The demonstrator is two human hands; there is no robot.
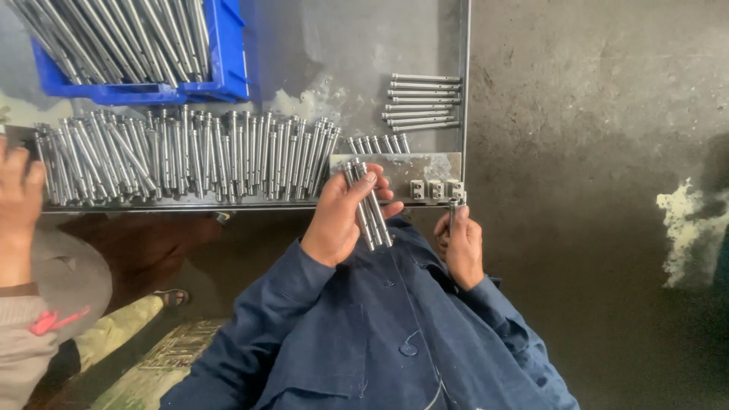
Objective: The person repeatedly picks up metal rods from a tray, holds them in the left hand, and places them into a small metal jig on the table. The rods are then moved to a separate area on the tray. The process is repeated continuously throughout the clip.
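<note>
My left hand (340, 216) is closed around a small bundle of metal rods (368, 206), held slanted at the near edge of the metal table (357, 45). My right hand (459, 243) grips a single metal rod (453, 209) upright, its tip touching a small fixture with several square blocks (434, 188) at the table's front right corner. Both arms wear dark blue sleeves. A short row of rods (377, 144) lies just behind the fixture plate.
A long row of metal rods (182, 156) covers the table's front left. A blue bin (137, 45) full of rods stands at the back left. A small stack of rods (424, 102) lies at the right edge. Another person's hand (19, 193) reaches in from the left. Concrete floor (592, 152) is to the right.
</note>
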